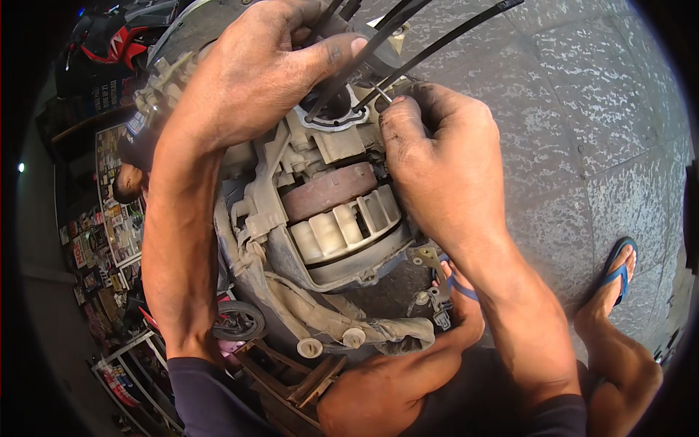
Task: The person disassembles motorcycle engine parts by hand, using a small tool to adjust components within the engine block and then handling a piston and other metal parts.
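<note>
Right hand: thumb and forefinger pinch thin metal piece, tip among black rods. Left hand: thumb by rods, grip hidden, cannot tell. Engine below fingers.

Left forearm: one, bare below a dark sleeve; is standing nearly upright. Left wrist: is bending inward, toward the right. Left hand: back is facing up; thumb is stretching out to the right, the other fingers are curling away, partly hidden. Right forearm: one, bare, likewise sleeved above; is slanting up and leftward. Right hand: thumb and forefinger are pinching near their tips, skin darkened with grime; remaining fingers are folding in. Legs: two, bare; left leg is bending at the knee, right leg is standing apart, well out to the side.
</note>
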Demonstrator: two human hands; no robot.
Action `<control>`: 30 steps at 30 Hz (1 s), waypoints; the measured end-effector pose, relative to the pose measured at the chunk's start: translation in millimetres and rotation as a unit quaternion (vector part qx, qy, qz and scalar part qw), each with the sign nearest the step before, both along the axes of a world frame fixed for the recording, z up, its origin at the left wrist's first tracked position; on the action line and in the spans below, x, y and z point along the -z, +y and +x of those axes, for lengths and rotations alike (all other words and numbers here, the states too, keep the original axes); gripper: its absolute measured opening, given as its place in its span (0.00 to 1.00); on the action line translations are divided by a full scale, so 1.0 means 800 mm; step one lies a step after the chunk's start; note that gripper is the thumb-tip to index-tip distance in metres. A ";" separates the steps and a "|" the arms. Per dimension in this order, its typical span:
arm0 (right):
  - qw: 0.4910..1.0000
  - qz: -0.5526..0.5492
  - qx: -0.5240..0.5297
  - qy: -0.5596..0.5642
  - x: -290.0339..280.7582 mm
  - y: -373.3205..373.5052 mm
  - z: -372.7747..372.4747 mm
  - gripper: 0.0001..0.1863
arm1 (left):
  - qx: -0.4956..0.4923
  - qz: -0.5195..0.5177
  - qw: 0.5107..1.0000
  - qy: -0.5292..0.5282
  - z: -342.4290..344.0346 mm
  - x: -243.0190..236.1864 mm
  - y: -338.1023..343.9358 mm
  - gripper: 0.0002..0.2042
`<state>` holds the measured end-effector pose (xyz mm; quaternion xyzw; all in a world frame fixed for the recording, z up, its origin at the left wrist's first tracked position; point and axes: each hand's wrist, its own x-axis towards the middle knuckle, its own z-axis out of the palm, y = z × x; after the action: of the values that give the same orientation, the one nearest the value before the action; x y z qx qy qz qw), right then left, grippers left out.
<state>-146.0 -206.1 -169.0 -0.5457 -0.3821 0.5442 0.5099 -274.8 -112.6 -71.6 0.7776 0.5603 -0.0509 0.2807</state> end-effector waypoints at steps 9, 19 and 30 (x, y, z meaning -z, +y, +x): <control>0.997 0.041 -0.058 -0.030 0.008 0.016 0.009 0.17 | -0.001 0.047 0.999 0.009 -0.011 -0.008 0.006 0.20; 0.992 0.001 -0.095 -0.077 0.008 -0.017 0.033 0.15 | -0.094 0.106 0.989 0.049 0.017 -0.068 -0.031 0.22; 0.991 -0.002 -0.088 -0.098 0.019 -0.020 0.039 0.17 | -0.026 0.271 0.961 -0.052 -0.017 -0.027 -0.025 0.15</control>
<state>-114.7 -221.7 -184.5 -0.5620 -0.4757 0.5316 0.4187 -288.5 -132.6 -49.9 0.8115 0.5577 0.1501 0.0891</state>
